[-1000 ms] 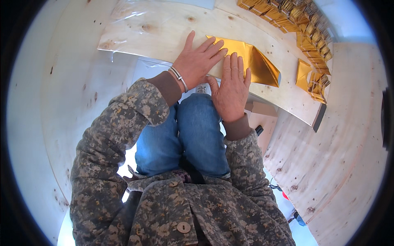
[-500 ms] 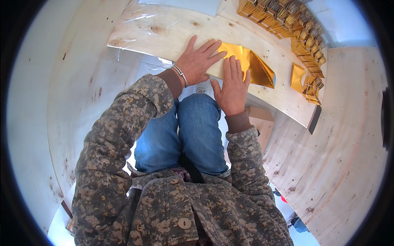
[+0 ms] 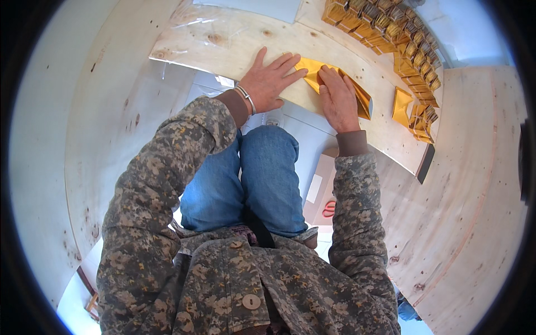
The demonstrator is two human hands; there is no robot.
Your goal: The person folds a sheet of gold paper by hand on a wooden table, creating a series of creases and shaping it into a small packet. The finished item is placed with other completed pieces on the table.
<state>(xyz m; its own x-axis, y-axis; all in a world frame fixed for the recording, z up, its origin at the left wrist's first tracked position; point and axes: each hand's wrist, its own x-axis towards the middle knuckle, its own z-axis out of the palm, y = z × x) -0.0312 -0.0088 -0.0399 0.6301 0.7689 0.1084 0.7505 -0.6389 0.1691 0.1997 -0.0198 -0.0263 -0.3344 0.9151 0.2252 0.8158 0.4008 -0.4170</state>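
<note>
A sheet of shiny gold paper [image 3: 362, 96], partly folded over, lies on the light plywood tabletop [image 3: 234, 40]. My left hand [image 3: 271, 82] is spread flat at the table's near edge, its fingertips touching the paper's left end. My right hand [image 3: 339, 105] rests over the middle of the paper, its fingers stretched and close together, pressing the folded part. Neither hand grasps anything. The right fingers hide part of the fold.
Rows of banded gold paper bundles [image 3: 399, 42] line the table's far right side. Nearer stand a small gold folded piece [image 3: 401, 106] and another bundle [image 3: 421, 124]. Clear plastic film [image 3: 192, 21] lies at the left. Below are a cardboard box [image 3: 319, 192] and red-handled scissors [image 3: 329, 209].
My right hand has slid right and forward across the gold paper, folding its near side over. My left hand has stayed in place. The scissors below have come into view.
</note>
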